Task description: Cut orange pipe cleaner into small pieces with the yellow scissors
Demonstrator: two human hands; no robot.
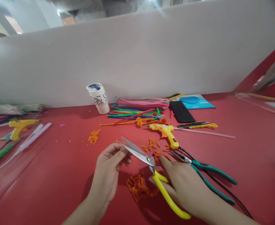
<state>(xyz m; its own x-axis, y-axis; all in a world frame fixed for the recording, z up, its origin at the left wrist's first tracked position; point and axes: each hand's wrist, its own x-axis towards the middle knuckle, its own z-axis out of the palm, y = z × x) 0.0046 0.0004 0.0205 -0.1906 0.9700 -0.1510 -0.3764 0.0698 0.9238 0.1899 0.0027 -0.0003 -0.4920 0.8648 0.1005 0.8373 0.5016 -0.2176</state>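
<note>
My right hand [184, 184] is wrapped round the yellow handles of a pair of scissors [149, 160], whose blades point up and left, slightly apart. At the blade tips, my left hand [111, 165] is closed in a pinch; whatever lies between its fingertips is too small and hidden to name. Short cut orange pipe cleaner pieces [139, 188] lie in a heap below the scissors. More small orange pieces [152, 143] are scattered beyond my right hand, and a pile of fine orange bits [94, 137] sits farther left.
Behind the hands are a yellow glue gun [166, 131], green-handled pliers [212, 172], a yellow utility knife [203, 125] and a black phone [182, 111]. Bundled pipe cleaners [142, 103] and a white cup [100, 100] stand near the white partition [137, 56]. Another glue gun [17, 128] lies left.
</note>
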